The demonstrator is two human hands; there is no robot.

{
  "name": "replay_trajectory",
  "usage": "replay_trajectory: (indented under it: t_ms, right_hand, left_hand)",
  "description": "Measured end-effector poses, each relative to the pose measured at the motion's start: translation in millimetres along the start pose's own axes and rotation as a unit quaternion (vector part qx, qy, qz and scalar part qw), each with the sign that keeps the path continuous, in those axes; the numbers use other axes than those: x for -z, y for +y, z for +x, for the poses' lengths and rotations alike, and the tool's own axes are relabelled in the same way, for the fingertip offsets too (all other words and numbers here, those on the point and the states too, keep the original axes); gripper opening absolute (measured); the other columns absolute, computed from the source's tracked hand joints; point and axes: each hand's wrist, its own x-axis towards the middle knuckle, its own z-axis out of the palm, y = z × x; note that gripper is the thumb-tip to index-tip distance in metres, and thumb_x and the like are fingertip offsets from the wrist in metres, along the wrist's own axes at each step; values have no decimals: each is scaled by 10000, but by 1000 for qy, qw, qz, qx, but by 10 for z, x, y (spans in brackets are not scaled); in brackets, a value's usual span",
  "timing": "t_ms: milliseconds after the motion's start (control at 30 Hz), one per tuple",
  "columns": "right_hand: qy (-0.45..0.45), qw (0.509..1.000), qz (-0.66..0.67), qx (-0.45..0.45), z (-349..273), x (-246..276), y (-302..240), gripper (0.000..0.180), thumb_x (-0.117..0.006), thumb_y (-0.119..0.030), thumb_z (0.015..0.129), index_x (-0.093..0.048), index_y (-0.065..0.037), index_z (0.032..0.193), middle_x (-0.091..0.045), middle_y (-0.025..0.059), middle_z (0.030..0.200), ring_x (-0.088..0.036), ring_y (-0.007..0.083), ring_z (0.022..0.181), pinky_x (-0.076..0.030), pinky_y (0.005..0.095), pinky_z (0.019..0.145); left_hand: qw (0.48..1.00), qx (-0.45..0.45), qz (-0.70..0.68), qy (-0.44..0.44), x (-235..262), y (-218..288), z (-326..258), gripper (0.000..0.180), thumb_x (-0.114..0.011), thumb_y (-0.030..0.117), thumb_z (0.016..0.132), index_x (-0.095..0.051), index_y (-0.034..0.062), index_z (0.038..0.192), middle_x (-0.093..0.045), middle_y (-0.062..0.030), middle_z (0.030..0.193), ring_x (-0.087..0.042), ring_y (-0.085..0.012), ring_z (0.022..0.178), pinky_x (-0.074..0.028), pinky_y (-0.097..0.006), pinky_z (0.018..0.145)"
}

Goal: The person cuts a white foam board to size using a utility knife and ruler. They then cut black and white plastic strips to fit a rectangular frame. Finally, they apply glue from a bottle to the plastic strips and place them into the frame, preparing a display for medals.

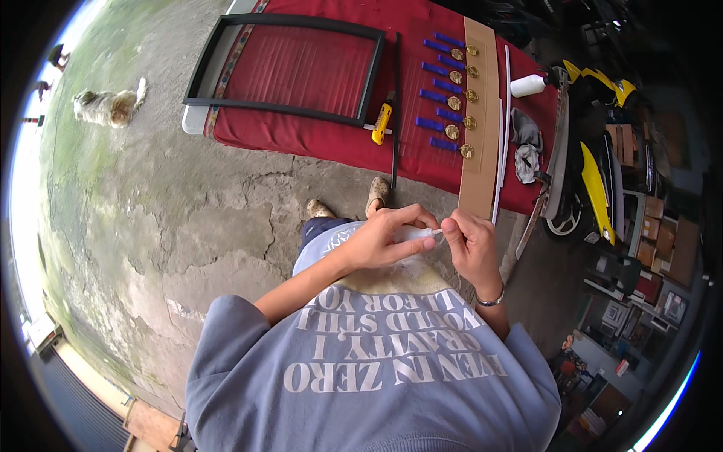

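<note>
In front of my chest, my left hand [380,245] is wrapped round a small white tube [412,233] with a narrow tip pointing right. My right hand [473,245] is closed, thumb and fingers pinching at that tip; any cap between them is too small to make out. Beyond my hands is a table with a red cloth [301,137]. On it lie a black rectangular frame [282,113], a yellow utility knife [382,124], a thin black strip [395,90] and several gold medals [453,104] with blue ribbons [433,96]. A long brown cardboard strip [479,135] lies beside the medals.
A white bottle [527,85], grey cloth [525,128] and thin white strips [502,113] lie at the table's right end. Yellow and black motorcycle parts [595,184] stand right of it. A dog [111,108] lies on the cracked concrete floor [188,203] at the left.
</note>
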Motion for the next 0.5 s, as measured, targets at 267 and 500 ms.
replay_trajectory:
  t_ms: [267,500]
  right_hand:
    - [-38,997,63,34,165,309,273,341,-543,-179,1012,-448,-2,736,-456,154,638,-489,348,553,-361,415,517]
    - [-28,998,4,61,190,495,325,357,-543,-157,999,-427,-15,692,-434,154,623,-484,355,552,-348,451,516]
  left_hand:
    - [995,25,81,57,-320,67,266,165,-664,131,909,-631,11,1017,-704,-143,857,-702,-282,794,-533,-346,708]
    - [986,-64,103,110,-478,164,439,117,-628,130,921,-624,38,993,-633,-158,769,-631,-346,665,-481,-396,590]
